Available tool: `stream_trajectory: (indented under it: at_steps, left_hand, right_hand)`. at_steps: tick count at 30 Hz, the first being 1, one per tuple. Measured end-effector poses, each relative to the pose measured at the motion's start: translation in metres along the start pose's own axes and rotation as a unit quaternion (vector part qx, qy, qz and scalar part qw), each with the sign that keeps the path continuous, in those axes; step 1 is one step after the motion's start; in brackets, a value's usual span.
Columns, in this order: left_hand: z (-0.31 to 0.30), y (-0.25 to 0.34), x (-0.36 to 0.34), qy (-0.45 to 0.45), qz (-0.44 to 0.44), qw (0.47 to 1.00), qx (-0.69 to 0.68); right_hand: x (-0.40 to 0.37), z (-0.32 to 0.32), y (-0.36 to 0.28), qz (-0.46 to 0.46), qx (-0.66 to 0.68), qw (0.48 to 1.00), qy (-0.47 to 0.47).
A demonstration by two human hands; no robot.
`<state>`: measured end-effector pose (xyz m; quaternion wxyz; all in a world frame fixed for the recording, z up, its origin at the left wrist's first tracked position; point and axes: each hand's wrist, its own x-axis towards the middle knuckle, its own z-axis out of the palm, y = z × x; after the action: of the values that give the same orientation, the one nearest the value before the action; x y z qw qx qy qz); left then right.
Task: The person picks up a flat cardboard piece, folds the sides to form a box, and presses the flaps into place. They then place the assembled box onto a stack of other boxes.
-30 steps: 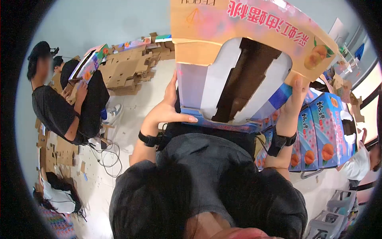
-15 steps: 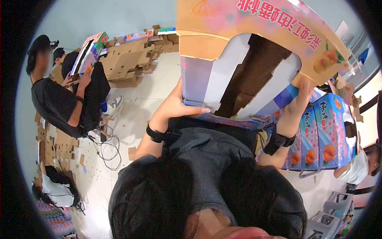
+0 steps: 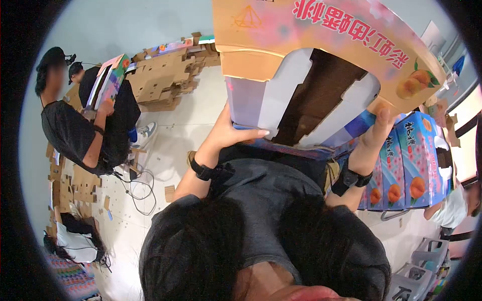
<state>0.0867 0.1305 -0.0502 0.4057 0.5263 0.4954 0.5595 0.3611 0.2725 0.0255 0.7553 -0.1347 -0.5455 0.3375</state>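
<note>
A large printed cardboard fruit box [image 3: 251,64], orange and pink with peach pictures, is held up before my chest. Its side has a wide cut-out that shows a dark brown inside between white inner walls. My left hand [image 3: 235,131] grips the lower left edge, thumb lying along the rim. At the lower right corner my right hand [image 3: 374,134] holds the box, its thumb pressed on the orange panel and the other fingers hidden behind. A black band circles each of my wrists.
Finished-looking blue peach boxes [image 3: 415,165] stand in a row at the right. Flattened brown cardboard [image 3: 158,80] is piled at the back left. A seated person [image 3: 75,130] at left holds a similar box. Cables [image 3: 143,193] lie on the floor; grey stools [image 3: 414,276] stand lower right.
The box appears slightly lower and further left in view, still in both my hands. The person at left has shifted their hands on their own box.
</note>
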Motion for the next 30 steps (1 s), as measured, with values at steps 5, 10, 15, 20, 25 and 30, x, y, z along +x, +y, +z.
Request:
stream_trajectory:
  at_steps: [5,10,15,20,25,30]
  left_hand:
    - [-0.007,-0.007,0.010,0.005,0.103,0.993,0.065]
    - [-0.016,-0.014,0.033,0.029,0.079,0.995,0.051]
    - [-0.012,-0.011,0.051,0.055,0.071,0.996,0.011]
    - [-0.010,-0.009,0.070,0.073,0.015,0.997,-0.025]
    - [-0.020,0.002,0.089,-0.008,-0.082,0.994,-0.066]
    - [-0.026,-0.015,0.095,-0.056,-0.126,0.984,-0.115]
  right_hand:
    - [-0.011,0.008,-0.016,-0.034,-0.171,0.985,-0.016]
    - [-0.023,0.033,-0.052,-0.278,-0.384,0.880,-0.021]
    - [-0.051,0.047,-0.050,-0.239,-0.436,0.819,-0.287]
    - [-0.084,0.040,-0.001,-0.204,-0.481,0.771,-0.364]
    - [-0.099,0.036,0.023,-0.172,-0.496,0.717,-0.459]
    - [-0.084,0.032,0.032,-0.140,-0.483,0.745,-0.439]
